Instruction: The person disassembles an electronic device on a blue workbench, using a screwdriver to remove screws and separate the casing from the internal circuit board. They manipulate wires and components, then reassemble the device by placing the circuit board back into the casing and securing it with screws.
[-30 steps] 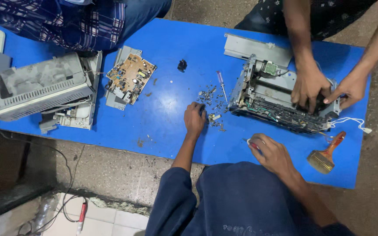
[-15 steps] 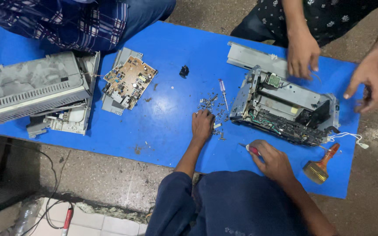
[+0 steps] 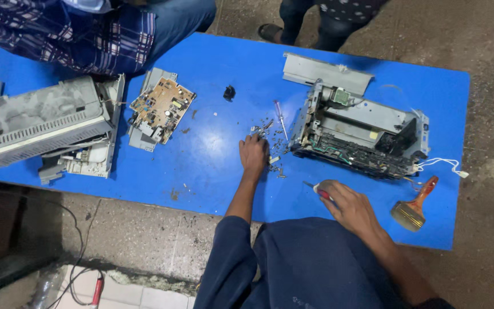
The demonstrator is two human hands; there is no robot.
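- Grip: left hand (image 3: 254, 155) lies palm-down, fingers loosely curled, on a scatter of small metal screws and bits (image 3: 269, 130); nothing visibly pinched. Right hand (image 3: 347, 205) is wrapped shut on a red-handled screwdriver (image 3: 320, 191), w/ shaft tip poking out to the left.
- Far left: grey plastic printer housing (image 3: 41, 120) sits on the blue tabletop (image 3: 218, 166), beside a person in a plaid shirt (image 3: 70, 31).
- Next: tan circuit board on a grey metal plate (image 3: 161, 109), lying flat, well apart from both hands.
- Centre: small black part (image 3: 229, 92); thin loose screwdriver (image 3: 280, 117) just beyond the screw scatter.
- Right: stripped grey metal printer chassis (image 3: 358, 134) w/ exposed wiring, near the right hand; separate grey cover panel (image 3: 327, 71) behind it.
- Far right: wood-handled paintbrush (image 3: 415, 206) near table edge.
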